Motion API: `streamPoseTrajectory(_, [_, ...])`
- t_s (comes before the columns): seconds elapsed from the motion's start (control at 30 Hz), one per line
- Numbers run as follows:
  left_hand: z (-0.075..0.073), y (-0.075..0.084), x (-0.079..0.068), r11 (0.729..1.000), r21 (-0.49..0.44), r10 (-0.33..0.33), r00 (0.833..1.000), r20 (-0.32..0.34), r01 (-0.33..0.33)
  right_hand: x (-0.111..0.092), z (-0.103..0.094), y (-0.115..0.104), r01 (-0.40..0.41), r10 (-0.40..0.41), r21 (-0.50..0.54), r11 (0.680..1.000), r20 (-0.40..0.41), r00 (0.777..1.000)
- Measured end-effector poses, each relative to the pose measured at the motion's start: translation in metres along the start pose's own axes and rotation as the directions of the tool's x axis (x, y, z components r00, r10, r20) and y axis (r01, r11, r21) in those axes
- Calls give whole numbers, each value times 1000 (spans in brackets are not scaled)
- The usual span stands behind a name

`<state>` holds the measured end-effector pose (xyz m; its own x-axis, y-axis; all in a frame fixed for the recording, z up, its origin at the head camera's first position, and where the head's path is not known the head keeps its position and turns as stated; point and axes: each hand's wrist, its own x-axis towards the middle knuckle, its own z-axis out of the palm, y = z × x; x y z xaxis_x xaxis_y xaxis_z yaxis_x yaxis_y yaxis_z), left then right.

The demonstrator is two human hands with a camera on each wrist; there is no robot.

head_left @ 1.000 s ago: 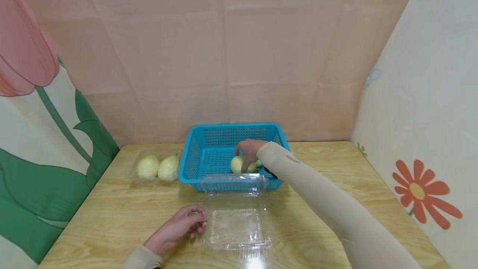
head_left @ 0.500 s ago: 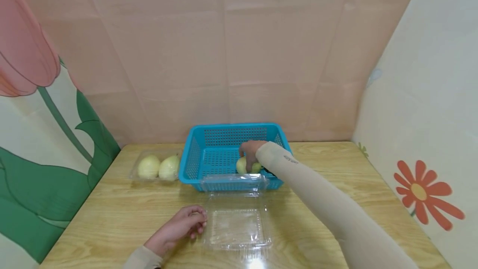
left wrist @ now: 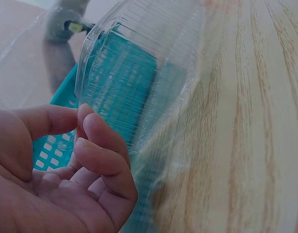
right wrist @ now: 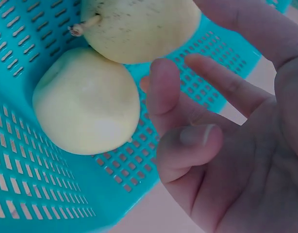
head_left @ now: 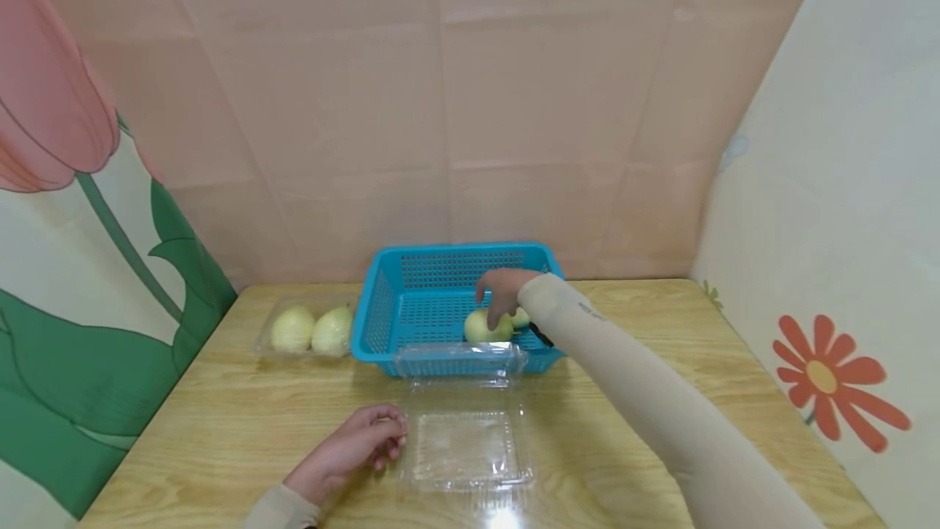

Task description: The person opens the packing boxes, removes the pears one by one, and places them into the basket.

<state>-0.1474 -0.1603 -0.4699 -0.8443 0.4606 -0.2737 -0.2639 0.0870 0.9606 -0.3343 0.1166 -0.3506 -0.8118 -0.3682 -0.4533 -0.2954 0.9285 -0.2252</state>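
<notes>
In the head view, two pale yellow pears lie in the blue plastic basket point(head_left: 367, 308), one pear point(head_left: 485, 327) in front and the other pear point(head_left: 520, 318) partly hidden behind it. My right hand point(head_left: 505, 288) hovers over them, its fingers loosely bent. The right wrist view has a gap between these fingers and the nearer pear point(right wrist: 88, 102). A clear plastic clamshell box point(head_left: 466, 451) lies unfolded in front of the basket, with its far part overlapping the basket's front wall. My left hand point(head_left: 367, 435) pinches the box's left edge between thumb and finger.
Left of the basket stands another clear box point(head_left: 264, 341) with two pears point(head_left: 312, 331) in it. Something black point(head_left: 541, 335) sits at the basket's right side. The wooden table point(head_left: 220, 431) meets a pinkish cloth backdrop behind and printed side panels.
The front pear has shifted slightly right in the basket. My right hand has let go of it and lifted up and to the right, exposing the pear behind. My left hand stays put.
</notes>
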Motion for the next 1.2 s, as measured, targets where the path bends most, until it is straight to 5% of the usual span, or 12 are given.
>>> streamPoseTrajectory(0.53, [0, -2, 2, 1000, -12, -8, 1000, -11, 8, -52, -8, 43, 220, -197, 186, 958, -137, 971])
streamPoseTrajectory(1.2, [3, 0, 3, 999, -45, -9, 1000, -12, 8, -109, 47, 45, 400, -308, 208, 893, -366, 878])
